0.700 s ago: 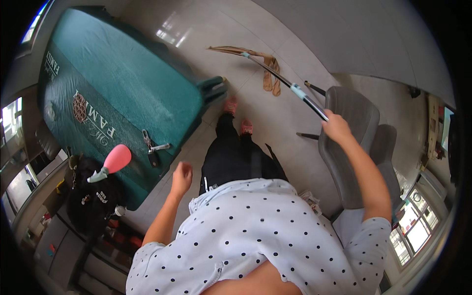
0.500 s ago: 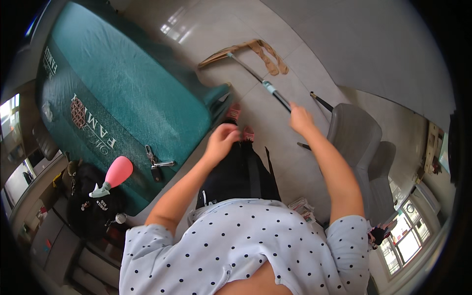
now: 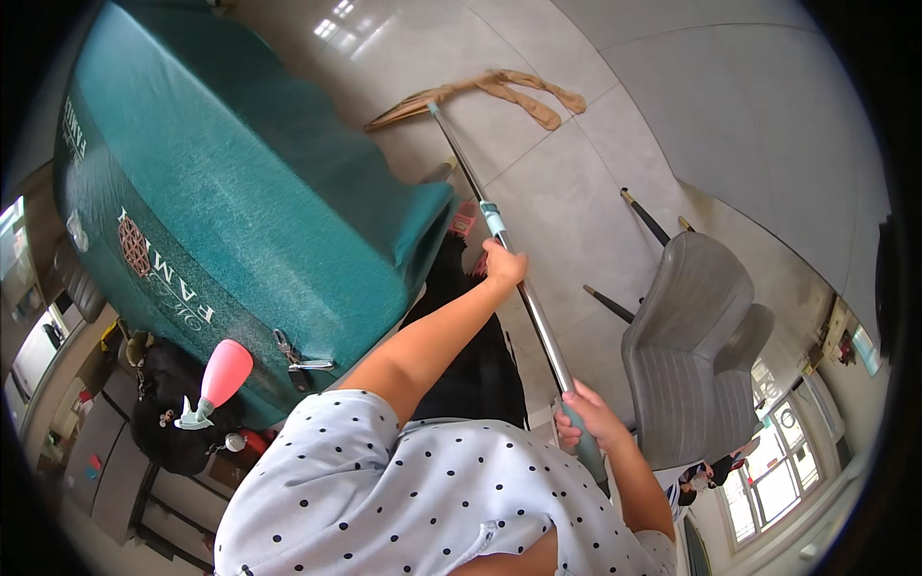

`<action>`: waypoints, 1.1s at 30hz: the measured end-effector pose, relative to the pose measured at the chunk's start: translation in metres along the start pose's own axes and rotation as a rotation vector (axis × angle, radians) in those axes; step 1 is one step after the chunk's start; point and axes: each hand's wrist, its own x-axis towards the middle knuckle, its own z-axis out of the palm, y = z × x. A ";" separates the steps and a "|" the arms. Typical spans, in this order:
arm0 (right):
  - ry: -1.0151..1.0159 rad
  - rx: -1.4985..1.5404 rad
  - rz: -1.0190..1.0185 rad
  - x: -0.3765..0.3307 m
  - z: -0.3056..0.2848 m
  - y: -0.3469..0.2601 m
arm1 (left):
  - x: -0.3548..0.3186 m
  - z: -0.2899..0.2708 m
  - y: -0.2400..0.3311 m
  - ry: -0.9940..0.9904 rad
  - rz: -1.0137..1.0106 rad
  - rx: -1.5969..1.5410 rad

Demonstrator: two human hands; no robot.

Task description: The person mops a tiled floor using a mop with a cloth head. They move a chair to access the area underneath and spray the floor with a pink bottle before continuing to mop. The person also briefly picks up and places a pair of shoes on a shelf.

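Observation:
Both my hands are closed around a long mop pole (image 3: 545, 331) with a silver shaft and pale blue-green fittings. My left hand (image 3: 504, 264) grips it midway, just below the blue-green collar. Lower down, close to my body, my right hand (image 3: 588, 418) wraps the grey-green grip end. At the pole's far end, tan stocking-like cloth (image 3: 523, 94) covers the mop head on the floor and trails off to the right in two loose strips. The head under the cloth is hidden.
To the left stands a table with a green cloth (image 3: 279, 221), bearing a pink spray bottle (image 3: 227, 374), keys (image 3: 301, 377) and a brown lattice coaster (image 3: 133, 247). A grey chair (image 3: 687, 346) is at the right, legs pointing toward the tiled floor (image 3: 567, 202). A black bag (image 3: 168, 398) sits beyond the table.
My left hand, earlier off the pole, now holds it. My right hand has moved down to the grip end beside my body. The mop head has shifted slightly left, its loose strips swinging right.

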 end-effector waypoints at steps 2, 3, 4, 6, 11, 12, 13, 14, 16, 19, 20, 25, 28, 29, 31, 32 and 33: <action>0.014 -0.074 -0.011 -0.001 0.009 -0.017 | 0.006 -0.003 0.000 0.076 0.116 -0.040; 0.014 -0.116 -0.006 0.004 0.011 -0.027 | 0.017 -0.006 0.005 0.032 0.054 -0.116; 0.009 -0.159 -0.010 0.012 0.011 -0.039 | 0.024 -0.009 0.012 0.130 0.095 -0.142; -0.004 -0.244 -0.012 0.031 0.012 -0.067 | 0.021 -0.026 0.042 0.126 -0.055 -0.326; 0.108 -0.392 -0.024 0.058 0.025 -0.104 | 0.033 -0.046 0.087 0.000 -0.349 -0.171; 0.161 -0.450 0.007 0.057 0.018 -0.106 | 0.049 -0.032 0.069 -0.016 -0.292 -0.143; 0.188 -0.510 -0.001 0.048 0.020 -0.118 | 0.067 -0.009 0.056 -0.082 -0.267 -0.052; 0.250 -0.642 -0.012 0.038 0.020 -0.129 | 0.086 0.022 0.046 -0.150 -0.242 0.032; 0.361 -0.826 0.005 0.015 0.025 -0.154 | 0.109 0.063 0.036 -0.286 -0.193 0.196; 0.417 -0.870 -0.026 -0.026 0.007 -0.168 | 0.001 0.036 0.121 -0.175 -0.329 -0.225; 0.436 -0.915 -0.027 -0.038 0.011 -0.173 | -0.009 0.042 0.128 -0.216 -0.285 -0.227; 0.603 -1.021 -0.006 -0.092 0.041 -0.186 | -0.056 0.054 0.154 -0.370 -0.166 -0.332; 0.776 -1.146 -0.023 -0.119 0.057 -0.183 | -0.078 0.064 0.166 -0.477 -0.162 -0.487; 0.804 -1.160 -0.032 -0.123 0.062 -0.184 | -0.082 0.065 0.169 -0.511 -0.164 -0.549; 0.818 -1.129 -0.007 -0.129 0.068 -0.180 | -0.090 0.067 0.168 -0.530 -0.103 -0.590; 0.825 -1.115 0.005 -0.133 0.071 -0.177 | -0.093 0.067 0.165 -0.520 -0.087 -0.587; 0.787 -1.100 -0.018 -0.134 0.074 -0.174 | -0.096 0.061 0.163 -0.506 -0.076 -0.578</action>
